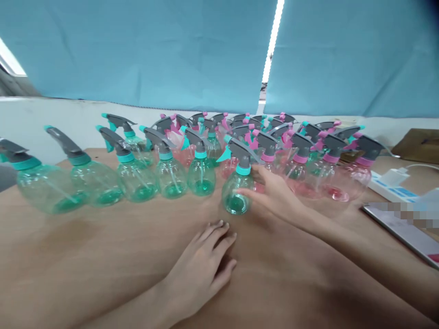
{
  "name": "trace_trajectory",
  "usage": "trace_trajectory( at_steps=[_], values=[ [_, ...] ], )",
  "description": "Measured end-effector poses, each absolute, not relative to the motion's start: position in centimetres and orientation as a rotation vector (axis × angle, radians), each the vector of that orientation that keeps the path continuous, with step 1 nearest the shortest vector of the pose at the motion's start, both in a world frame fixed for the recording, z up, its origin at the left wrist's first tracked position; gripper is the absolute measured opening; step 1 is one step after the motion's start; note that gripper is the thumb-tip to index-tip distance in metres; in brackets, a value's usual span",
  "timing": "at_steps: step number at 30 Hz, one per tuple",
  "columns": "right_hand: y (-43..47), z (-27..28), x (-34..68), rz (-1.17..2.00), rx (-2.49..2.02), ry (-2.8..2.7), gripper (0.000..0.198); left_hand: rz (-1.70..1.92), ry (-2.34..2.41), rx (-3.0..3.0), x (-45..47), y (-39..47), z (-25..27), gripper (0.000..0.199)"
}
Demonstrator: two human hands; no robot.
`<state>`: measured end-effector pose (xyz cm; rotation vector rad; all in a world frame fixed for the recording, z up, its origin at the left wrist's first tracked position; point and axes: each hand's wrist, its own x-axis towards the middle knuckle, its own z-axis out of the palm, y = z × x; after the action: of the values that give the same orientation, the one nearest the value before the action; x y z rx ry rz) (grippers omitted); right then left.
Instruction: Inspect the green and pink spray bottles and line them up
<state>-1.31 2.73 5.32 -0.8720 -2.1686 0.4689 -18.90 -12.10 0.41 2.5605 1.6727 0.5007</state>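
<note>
My right hand point(270, 189) is wrapped round the right side of a green spray bottle point(236, 196) with a grey trigger head and turquoise collar. That bottle stands upright, in front of the others. My left hand point(206, 258) lies flat on the wooden table point(103, 256), fingers stretched out, a little nearer than the bottle and touching nothing else. To the left runs a row of green spray bottles, among them one with a turquoise collar point(201, 176). On the right stand pink ones, such as the end bottle point(353, 180). More bottles crowd behind, partly hidden.
At the right edge lies a tablet-like device point(404, 233), partly blurred out. Behind it sits a white power strip point(394, 187) with a plug and cable. A brown box-like object point(416, 145) is at the back right. Blue sheeting point(154, 55) hangs behind the table.
</note>
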Motion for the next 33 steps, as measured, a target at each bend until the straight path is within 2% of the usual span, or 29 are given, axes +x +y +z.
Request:
trace_trajectory(
  at_steps=[9, 15, 23, 28, 33],
  values=[
    [5.1, 5.5, -3.7, 0.426, -0.849, -2.148, 0.046, 0.504, 1.690, 2.546, -18.6, -11.9, 0.8, 0.038],
    [6.2, 5.2, -4.3, 0.493, -0.895, -2.140, 0.056, 0.479, 1.680, 2.540, -18.8, -10.7, 0.7, 0.040],
    [6.4, 5.4, -4.5, 0.544, -0.911, -2.162, 0.059, 0.454, 1.645, 2.539, -18.8, -9.9, 0.8, 0.041],
    [6.5, 5.0, -4.2, 0.598, -0.863, -2.158, 0.059, 0.516, 1.640, 2.516, -18.9, -10.1, 0.7, 0.038],
    [6.5, 4.7, -4.2, 0.597, -0.821, -2.148, 0.054, 0.659, 1.726, 2.412, -20.2, -9.5, 1.2, 0.027]
  ],
)
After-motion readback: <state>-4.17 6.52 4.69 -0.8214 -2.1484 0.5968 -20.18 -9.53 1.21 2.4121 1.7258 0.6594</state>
